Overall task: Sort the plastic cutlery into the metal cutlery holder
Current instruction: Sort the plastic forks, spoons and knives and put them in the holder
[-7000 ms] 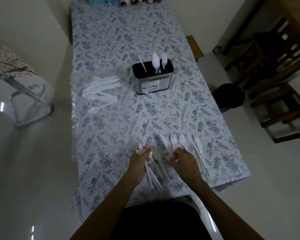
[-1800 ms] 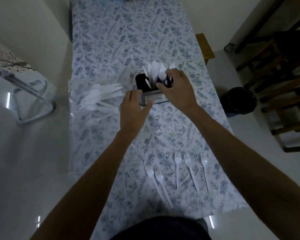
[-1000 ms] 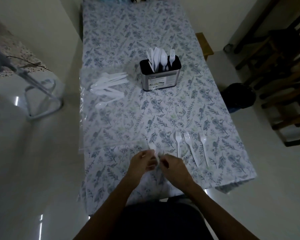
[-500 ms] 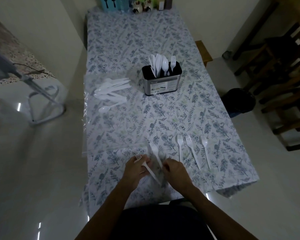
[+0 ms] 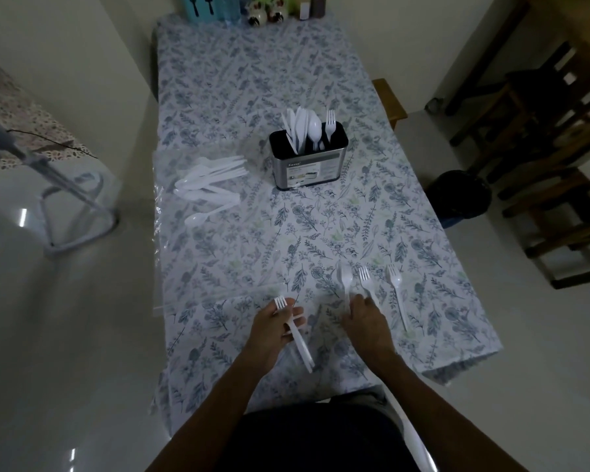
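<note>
- The plastic cutlery is white and thin. Some pieces stand upright in the metal cutlery holder [image 5: 309, 161]: several knives at its left side, a spoon in the middle and one fork at its right side.
- The holder is a shiny steel box with a dark inside. It stands on the tabletop [image 5: 252, 80], which is covered with a cloth of blue and green leaf print.
- On the front of the holder is a label with a small picture. The word at its top looks like "Kesse", but I cannot read it with certainty.
- To the left of the holder a heap of white spoons and knives [image 5: 210, 187] lies on a clear plastic sheet [image 5: 171, 267].
- Well in front of the holder, near the closest edge of the tabletop, the left hand [image 5: 280, 323] holds forks [image 5: 295, 332]. Its fingers are curled under the handles; the prongs point toward the holder.
- The right hand [image 5: 367, 318] grasps a spoon-like piece [image 5: 345, 281], and its fingers also touch the second fork [image 5: 367, 282] beside it.
- One loose fork [image 5: 397, 291] lies to the right of that hand.
- Between the hands and the holder the cloth is bare. Small bottles and jars [image 5: 263, 11] stand far behind the holder.
</note>
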The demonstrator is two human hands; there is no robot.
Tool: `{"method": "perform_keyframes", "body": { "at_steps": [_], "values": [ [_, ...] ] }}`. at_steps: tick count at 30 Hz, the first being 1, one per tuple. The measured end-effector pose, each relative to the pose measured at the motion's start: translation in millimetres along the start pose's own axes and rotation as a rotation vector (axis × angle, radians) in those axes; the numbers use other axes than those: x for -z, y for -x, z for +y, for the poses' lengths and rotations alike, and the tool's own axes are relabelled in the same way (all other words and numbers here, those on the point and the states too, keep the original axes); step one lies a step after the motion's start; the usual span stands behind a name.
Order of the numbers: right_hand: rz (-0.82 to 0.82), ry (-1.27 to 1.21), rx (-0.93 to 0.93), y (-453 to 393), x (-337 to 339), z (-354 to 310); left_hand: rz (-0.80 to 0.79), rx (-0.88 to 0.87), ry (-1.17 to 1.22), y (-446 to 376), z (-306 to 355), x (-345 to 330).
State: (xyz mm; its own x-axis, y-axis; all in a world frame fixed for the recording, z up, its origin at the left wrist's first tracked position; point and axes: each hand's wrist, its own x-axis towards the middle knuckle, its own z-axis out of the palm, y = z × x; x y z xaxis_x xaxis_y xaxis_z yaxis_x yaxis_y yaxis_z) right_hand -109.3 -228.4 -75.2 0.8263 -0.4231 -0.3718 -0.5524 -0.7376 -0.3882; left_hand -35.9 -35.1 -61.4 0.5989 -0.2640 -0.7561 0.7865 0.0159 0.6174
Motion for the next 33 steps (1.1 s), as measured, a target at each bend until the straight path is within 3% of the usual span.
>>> {"method": "perform_keyframes", "body": {
  "at_steps": [4, 8, 13, 17, 19, 21, 28, 33],
  "values": [
    [0.017, -0.093, -0.006, 6, -1, -6, 0.014, 0.031, 0.01, -6, -2, -5],
    [-0.103, -0.411, 0.183, 30, 1, -18, 0.001, 0.038, 0.045, -12, -2, -7],
    [-0.215, -0.427, 0.277, 40, 1, -16, -0.056, 0.002, 0.091, -15, -4, -11],
    [-0.022, -0.365, 0.126, 26, 9, 6, -0.054, 0.002, 0.093, -12, -5, -13],
    [0.179, -0.122, 0.031, 16, 15, 25, -0.035, 0.012, 0.1, -14, -6, -13],
    [0.253, 0.07, -0.033, 10, 17, 41, 0.013, 0.047, 0.096, -18, -7, -13],
    [0.055, -0.066, -0.016, 7, 14, 32, 0.031, 0.123, 0.131, -15, -6, -16],
    [-0.126, -0.284, 0.258, 38, 8, -25, -0.042, 0.026, 0.078, -17, -8, -17]
  ]
}}
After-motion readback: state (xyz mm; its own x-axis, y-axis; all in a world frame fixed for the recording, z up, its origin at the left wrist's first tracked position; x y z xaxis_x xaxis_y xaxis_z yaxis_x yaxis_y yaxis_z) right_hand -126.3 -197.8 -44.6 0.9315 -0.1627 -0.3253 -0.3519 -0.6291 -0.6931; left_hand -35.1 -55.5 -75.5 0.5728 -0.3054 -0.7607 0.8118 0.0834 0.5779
